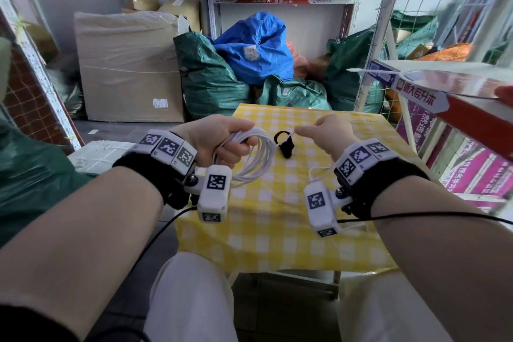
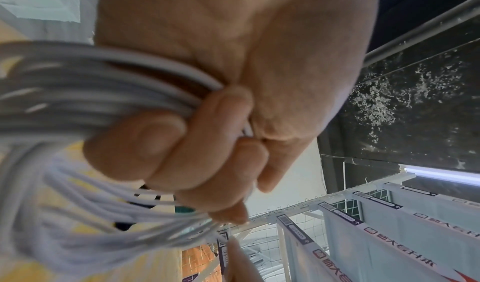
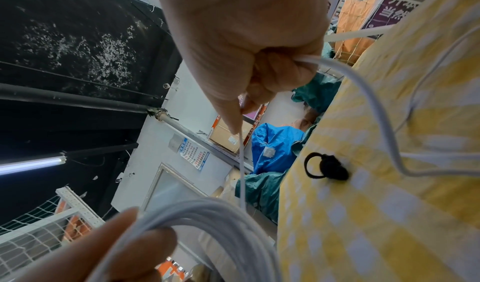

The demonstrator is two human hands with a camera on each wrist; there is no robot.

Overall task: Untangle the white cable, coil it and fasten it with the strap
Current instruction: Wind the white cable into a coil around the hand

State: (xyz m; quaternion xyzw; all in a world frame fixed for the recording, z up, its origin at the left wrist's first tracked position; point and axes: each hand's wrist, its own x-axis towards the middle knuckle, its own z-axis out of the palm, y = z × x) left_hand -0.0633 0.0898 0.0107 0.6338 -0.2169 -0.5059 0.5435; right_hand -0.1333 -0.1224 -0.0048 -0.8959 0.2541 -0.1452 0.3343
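My left hand (image 1: 219, 139) was curled tight round the coiled white cable (image 1: 255, 158); my right hand (image 1: 324, 133) pinched the loose strand running from it — both held above the yellow checked tablecloth (image 1: 277, 216). The black strap (image 1: 286, 143) lay on the cloth just beyond, between my hands, with open cloth around it. A shelf (image 1: 433, 91) edged in close on the right; farther off stood green sacks (image 1: 211, 78), a blue bag (image 1: 255, 44), and cardboard boxes (image 1: 127, 69).

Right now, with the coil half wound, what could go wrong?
1. The left hand grips many loops of the white cable; a loosened grip could spill them.
2. The loose tail on the tablecloth may kink as the right hand pulls.
3. The black strap lies apart, so fetching it means freeing a hand.
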